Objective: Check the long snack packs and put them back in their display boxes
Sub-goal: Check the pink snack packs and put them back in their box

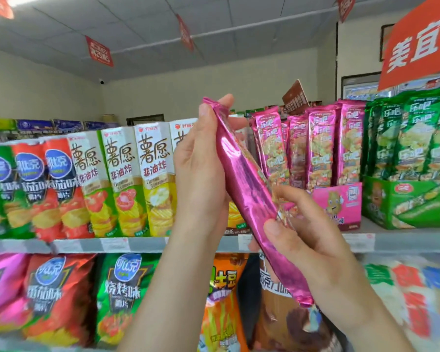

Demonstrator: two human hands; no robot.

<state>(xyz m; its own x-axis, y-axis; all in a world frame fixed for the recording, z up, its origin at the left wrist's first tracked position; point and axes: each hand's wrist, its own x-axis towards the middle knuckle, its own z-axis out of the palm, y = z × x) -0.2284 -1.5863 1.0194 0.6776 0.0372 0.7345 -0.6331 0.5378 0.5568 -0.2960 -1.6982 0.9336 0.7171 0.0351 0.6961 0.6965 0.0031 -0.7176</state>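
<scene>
the shelf (pixel 137 244) runs the full width, and on it stands the pink display box (pixel 337 203), which serves as the landmark here. left of the pink display box is a row of tall white chip cartons (pixel 127 179), upright and side by side. just right of the pink display box, touching or nearly so, sits the green display box (pixel 404 203), filled with upright green packs (pixel 412 138). above and to the right of the pink display box hangs an orange sign (pixel 417 41). inside the pink display box a row of pink packs (pixel 318 146) stands upright.

one long pink snack pack (pixel 241 179) is out of the pink display box, held in the air in front of it and a little to its left. it is tilted, top end up and away from the box, bottom end lower.

the left hand (pixel 201 174) grips the pack's upper part, farther from the box, thumb tip at the top seam and fingers wrapped behind. the right hand (pixel 313 240), below the box, holds the lower part, thumb pressed on the foil and fingers curled round the far edge.
</scene>
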